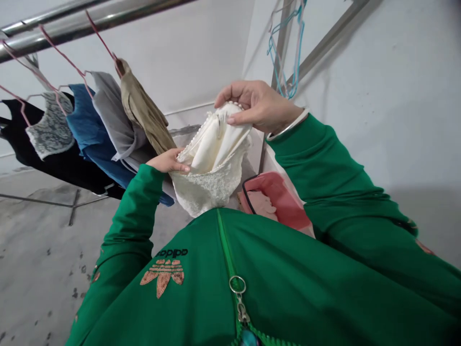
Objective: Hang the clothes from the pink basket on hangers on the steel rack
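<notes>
A cream-white lace garment (212, 190) with a beaded or scalloped edge hangs between my hands in front of my chest. Its smooth inner lining faces up, and its exact kind is unclear. My left hand (169, 162) grips the left edge, thumb on top and fingers hidden behind the cloth. At the upper right edge, my right hand (257, 105) pinches the fabric between thumb and fingers. The lower part of the garment droops toward my green jacket (201, 269).
Left, a metal rail (108, 24) carries several clothes on pink hangers, the nearest an olive garment (142, 108). Blue hangers (288, 53) hang by a slanted metal bar at upper right. Below my right forearm stands a red bucket (279, 192) with pale cloth (261, 204) inside.
</notes>
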Action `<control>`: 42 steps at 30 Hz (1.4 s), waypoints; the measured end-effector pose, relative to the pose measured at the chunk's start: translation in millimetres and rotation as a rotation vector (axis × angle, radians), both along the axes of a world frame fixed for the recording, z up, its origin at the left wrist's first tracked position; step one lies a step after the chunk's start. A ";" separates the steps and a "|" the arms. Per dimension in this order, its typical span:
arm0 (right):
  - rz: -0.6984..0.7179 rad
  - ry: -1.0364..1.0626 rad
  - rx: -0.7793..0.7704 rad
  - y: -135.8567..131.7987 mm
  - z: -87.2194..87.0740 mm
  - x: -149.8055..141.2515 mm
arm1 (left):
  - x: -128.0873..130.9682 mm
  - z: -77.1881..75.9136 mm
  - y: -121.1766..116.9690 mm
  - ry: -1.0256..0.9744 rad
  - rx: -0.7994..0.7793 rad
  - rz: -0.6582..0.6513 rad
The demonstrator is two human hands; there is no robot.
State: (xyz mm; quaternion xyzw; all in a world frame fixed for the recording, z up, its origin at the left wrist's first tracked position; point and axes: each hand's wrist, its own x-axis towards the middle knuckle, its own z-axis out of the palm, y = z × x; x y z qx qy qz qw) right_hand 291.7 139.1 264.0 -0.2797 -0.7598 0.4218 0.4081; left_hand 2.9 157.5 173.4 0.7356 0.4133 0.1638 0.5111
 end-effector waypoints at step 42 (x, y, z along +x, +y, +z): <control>-0.594 -0.725 0.106 60.8 -68.3 72.9 | 54.5 -25.3 28.2 0.212 0.398 0.650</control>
